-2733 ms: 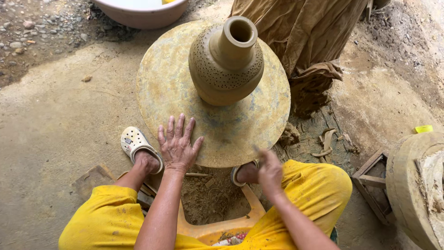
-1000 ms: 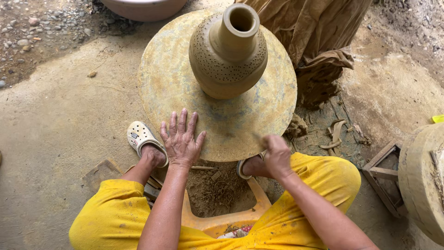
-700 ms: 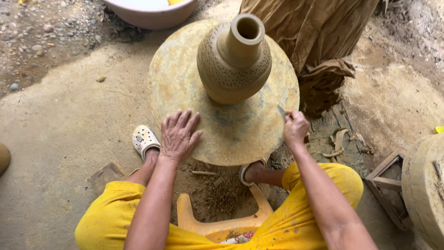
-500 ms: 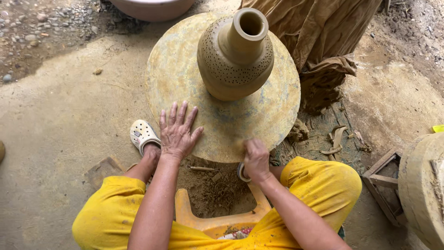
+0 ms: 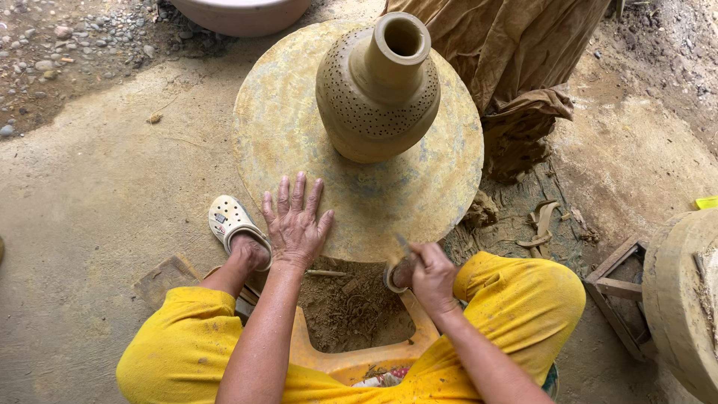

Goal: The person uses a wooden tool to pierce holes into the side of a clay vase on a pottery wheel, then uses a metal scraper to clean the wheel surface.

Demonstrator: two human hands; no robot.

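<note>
Perforated clay vase (image 5: 378, 93) stands at wheel disc (image 5: 299, 150) centre, 12 o'clock from left hand (image 5: 295, 221) (fingers spread flat on disc); right hand (image 5: 430, 277) pinches thin tool (image 5: 404, 245); likely heavy, soft-walled, fragile—support low around the belly.

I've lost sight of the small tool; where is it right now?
In the head view, the thin tool is pinched in the right hand, low at the near edge of the round wheel, right of the flat left hand.
</note>
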